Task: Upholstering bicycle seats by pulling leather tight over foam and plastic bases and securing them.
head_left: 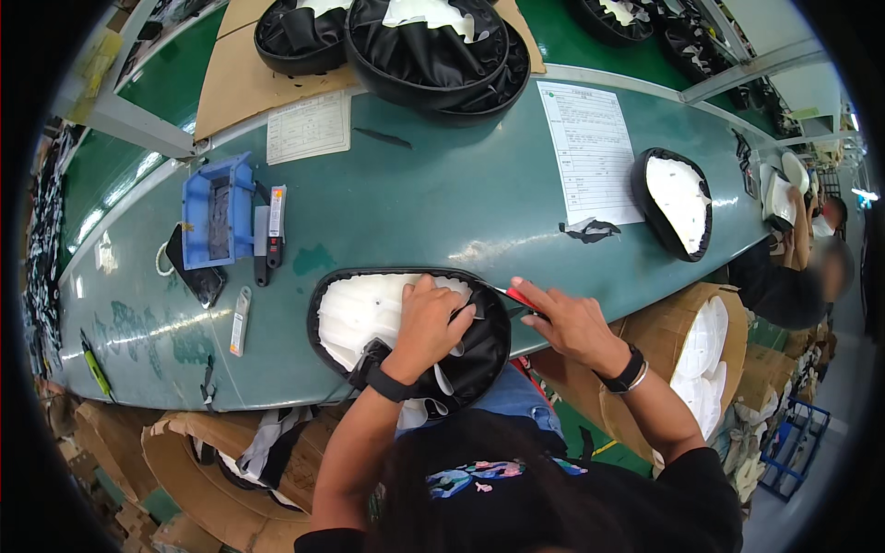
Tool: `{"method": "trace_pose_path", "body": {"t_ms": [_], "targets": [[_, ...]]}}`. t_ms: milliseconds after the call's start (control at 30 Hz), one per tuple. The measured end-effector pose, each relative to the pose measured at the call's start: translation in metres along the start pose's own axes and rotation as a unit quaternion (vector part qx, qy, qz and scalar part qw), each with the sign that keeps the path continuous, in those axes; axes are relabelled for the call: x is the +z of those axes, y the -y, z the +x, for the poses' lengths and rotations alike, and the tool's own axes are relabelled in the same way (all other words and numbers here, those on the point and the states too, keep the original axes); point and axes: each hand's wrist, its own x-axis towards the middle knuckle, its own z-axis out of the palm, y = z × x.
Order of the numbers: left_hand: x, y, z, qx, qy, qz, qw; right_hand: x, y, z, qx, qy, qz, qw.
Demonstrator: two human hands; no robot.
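Note:
In front of me at the table's edge lies a rounded cushion piece with a white panel (355, 323) and a black leather-like cover (489, 336). My left hand (426, 323) is on it, fingers bent around the loose black material beside the white panel. A red-handled tool (519, 297) with a thin metal tip sits in my right hand (572, 324). Its tip reaches the cushion's far right rim; the fingers hide part of it, so its exact kind is unclear. Black material bunches near my left wrist.
Black-covered cushions (424, 64) stand at the back on cardboard (244, 69). A blue bin (219, 212), box cutters (276, 226) and a phone (198, 281) lie left. Another cushion (678, 203) rests right, near a paper sheet (590, 152). Cardboard boxes (636, 341) flank me; a person (784, 276) works far right.

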Motion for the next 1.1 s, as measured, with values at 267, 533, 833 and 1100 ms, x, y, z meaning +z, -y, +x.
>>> {"method": "trace_pose_path", "body": {"t_ms": [267,533,833,1100], "targets": [[-0.030,0.003,0.005,-0.197,0.020,-0.362,0.911,0.024,0.022,-0.013,0.020,0.059,-0.121,0.991],[-0.080,-0.005,0.024,-0.002,0.080,-0.220,0.972,0.051,0.060,-0.034,0.185,0.014,-0.105,0.977],[-0.016,0.017,0.076,0.214,0.034,-0.035,0.976,0.032,0.039,0.002,0.147,-0.001,-0.115,0.982],[-0.048,0.017,0.091,0.135,0.001,-0.321,0.938,0.073,0.098,-0.048,0.279,-0.040,-0.024,0.959]]}}
